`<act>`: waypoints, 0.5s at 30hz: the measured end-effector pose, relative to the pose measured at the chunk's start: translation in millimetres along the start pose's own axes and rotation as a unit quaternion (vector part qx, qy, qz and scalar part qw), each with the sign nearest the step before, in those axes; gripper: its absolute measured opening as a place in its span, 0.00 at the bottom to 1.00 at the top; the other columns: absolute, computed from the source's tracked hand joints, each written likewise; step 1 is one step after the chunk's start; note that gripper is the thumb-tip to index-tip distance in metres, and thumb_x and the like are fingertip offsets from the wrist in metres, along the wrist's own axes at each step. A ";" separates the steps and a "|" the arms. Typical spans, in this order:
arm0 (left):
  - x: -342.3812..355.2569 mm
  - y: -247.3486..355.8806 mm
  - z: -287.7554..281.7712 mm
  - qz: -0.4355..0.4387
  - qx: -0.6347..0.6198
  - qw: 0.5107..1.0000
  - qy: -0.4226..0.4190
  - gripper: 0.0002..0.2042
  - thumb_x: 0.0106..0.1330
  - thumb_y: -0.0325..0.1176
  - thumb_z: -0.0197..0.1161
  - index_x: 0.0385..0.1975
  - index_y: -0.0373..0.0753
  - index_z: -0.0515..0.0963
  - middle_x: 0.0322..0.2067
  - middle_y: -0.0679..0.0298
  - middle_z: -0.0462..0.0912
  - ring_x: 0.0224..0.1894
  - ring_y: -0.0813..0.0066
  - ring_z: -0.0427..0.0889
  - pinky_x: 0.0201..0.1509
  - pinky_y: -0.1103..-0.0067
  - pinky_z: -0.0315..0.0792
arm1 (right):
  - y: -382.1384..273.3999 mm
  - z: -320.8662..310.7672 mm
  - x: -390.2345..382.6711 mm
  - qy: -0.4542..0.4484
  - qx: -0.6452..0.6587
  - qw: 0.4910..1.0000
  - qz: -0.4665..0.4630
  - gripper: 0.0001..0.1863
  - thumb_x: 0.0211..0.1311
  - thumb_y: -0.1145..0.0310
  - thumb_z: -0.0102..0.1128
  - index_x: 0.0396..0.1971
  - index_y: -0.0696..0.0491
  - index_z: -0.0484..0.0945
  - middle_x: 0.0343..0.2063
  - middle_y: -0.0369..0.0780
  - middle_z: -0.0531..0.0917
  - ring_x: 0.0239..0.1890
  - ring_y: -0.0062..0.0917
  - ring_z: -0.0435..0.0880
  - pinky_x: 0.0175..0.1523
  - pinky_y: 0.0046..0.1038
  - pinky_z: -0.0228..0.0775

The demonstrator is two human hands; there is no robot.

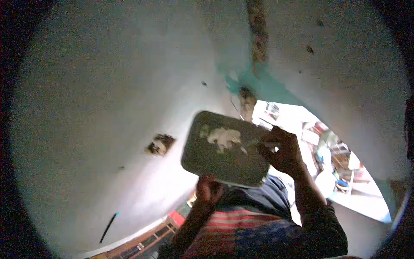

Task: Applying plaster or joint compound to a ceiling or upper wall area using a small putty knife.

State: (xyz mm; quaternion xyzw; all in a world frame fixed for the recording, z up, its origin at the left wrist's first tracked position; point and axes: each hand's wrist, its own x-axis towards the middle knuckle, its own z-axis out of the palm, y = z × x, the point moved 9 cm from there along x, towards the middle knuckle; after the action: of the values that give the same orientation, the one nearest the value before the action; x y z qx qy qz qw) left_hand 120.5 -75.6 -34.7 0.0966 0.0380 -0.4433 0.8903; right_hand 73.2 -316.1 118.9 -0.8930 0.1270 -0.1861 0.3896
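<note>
My left hand (pixel 209 190) grips a grey rectangular board (pixel 215 162) from underneath and holds it up tilted in front of a white wall. A lump of white putty (pixel 224 138) sits on the board's upper part. My right hand (pixel 282 153) is shut on a small putty knife (pixel 258 142), whose blade lies against the putty at the board's right edge. My striped shirt shows below the board.
The white wall (pixel 108 86) has a broken hole (pixel 160 144) left of the board, small pits, a teal patch (pixel 263 86) and a rough cracked strip (pixel 258 30). A bright opening (pixel 332 172) lies to the right. Wooden furniture (pixel 142 244) and a red object (pixel 176 218) sit below.
</note>
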 end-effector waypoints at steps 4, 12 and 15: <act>-1.7 24.9 26.7 0.098 0.590 0.787 0.150 0.17 0.55 0.33 0.70 0.43 0.37 0.76 0.33 0.60 0.82 0.39 0.64 0.82 0.46 0.74 0.77 | -0.9 9.4 -2.4 0.001 0.072 0.997 0.026 0.14 0.56 0.64 0.71 0.26 0.58 0.78 0.26 0.43 0.82 0.27 0.30 0.83 0.34 0.31 0.75; 1.1 0.5 13.4 0.009 0.267 0.951 0.158 0.22 0.51 0.37 0.72 0.44 0.36 0.75 0.39 0.55 0.82 0.42 0.61 0.83 0.48 0.71 0.77 | 11.7 -9.7 -18.1 0.022 0.244 0.966 0.082 0.10 0.61 0.69 0.67 0.33 0.62 0.84 0.31 0.44 0.85 0.29 0.25 0.86 0.33 0.25 0.81; -0.5 12.2 26.0 0.017 0.504 0.858 0.092 0.21 0.54 0.30 0.65 0.49 0.35 0.73 0.45 0.55 0.80 0.49 0.59 0.80 0.54 0.67 0.76 | 44.7 -20.5 -29.5 0.105 0.279 0.944 0.145 0.08 0.66 0.72 0.59 0.31 0.61 0.79 0.28 0.40 0.83 0.23 0.21 0.82 0.27 0.21 0.76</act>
State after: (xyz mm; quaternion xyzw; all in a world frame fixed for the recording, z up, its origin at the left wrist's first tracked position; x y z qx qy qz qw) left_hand 129.5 -73.4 -7.5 0.5735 -0.1104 -0.3756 0.7196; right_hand 34.2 -348.1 91.7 -0.6961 0.2383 -0.2480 0.6302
